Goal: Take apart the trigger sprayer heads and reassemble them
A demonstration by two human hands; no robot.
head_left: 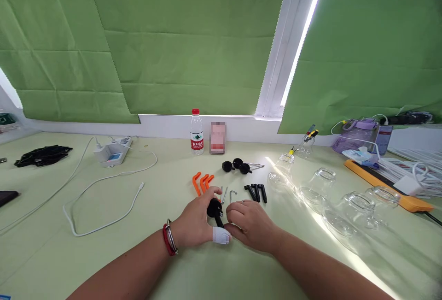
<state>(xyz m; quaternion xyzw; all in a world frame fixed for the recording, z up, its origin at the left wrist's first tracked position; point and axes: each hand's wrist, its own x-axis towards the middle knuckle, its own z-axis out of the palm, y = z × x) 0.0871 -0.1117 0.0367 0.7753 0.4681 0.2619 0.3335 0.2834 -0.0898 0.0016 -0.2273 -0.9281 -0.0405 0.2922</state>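
Note:
My left hand (195, 221), with white tape round its thumb, is closed around a black part (214, 208) with a round head and a short stem. Just right of it, my right hand (253, 226) has its fingers curled and pinched near the stem's lower end; what they hold, if anything, is hidden. Beyond the hands lie thin metal rods (224, 195) and a small hooked metal piece (231, 195). Orange bent pieces (196, 183) lie behind my left hand, partly covered by it. Several short black tubes (256, 192) lie beyond my right hand.
Black round-headed parts with metal rods (236, 166) lie farther back. Several clear glass vessels (317, 187) stand to the right. A water bottle (197, 136) and a phone-like slab (217, 138) stand by the wall. A white cable (103, 180) and power strip (115, 152) are left.

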